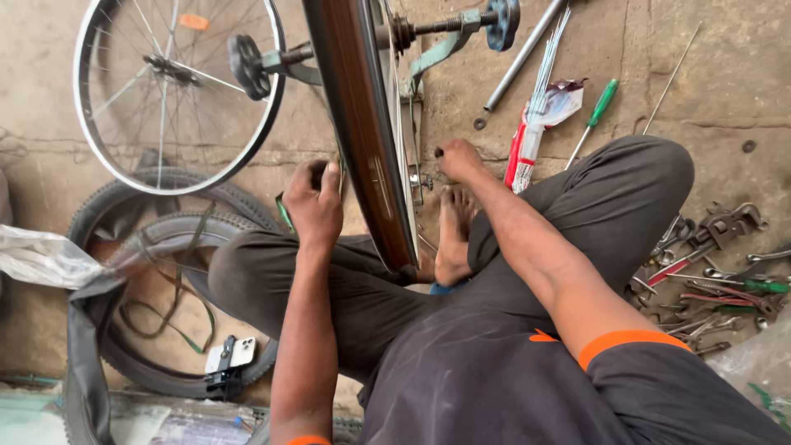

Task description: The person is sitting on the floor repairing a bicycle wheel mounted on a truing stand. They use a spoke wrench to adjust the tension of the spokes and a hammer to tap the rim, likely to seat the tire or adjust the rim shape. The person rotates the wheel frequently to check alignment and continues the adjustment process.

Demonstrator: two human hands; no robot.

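A bicycle wheel rim (pixel 362 124) stands edge-on in a green truing stand (pixel 445 45) between my knees. My left hand (pixel 315 202) is closed on the rim's left side, gripping a small dark tool near the spokes. On the right side, my right hand (pixel 458 158) is closed at the spokes, its fingers curled; what it holds is hidden. My bare foot (pixel 453 235) rests on the ground under the rim.
A second spoked wheel (pixel 177 91) leans at upper left. Black tyres (pixel 165 247) and a phone (pixel 231 356) lie at left. A bundle of spokes (pixel 540 99), a green-handled screwdriver (pixel 595 111), a metal rod (pixel 523 53) and several wrenches (pixel 709 264) lie at right.
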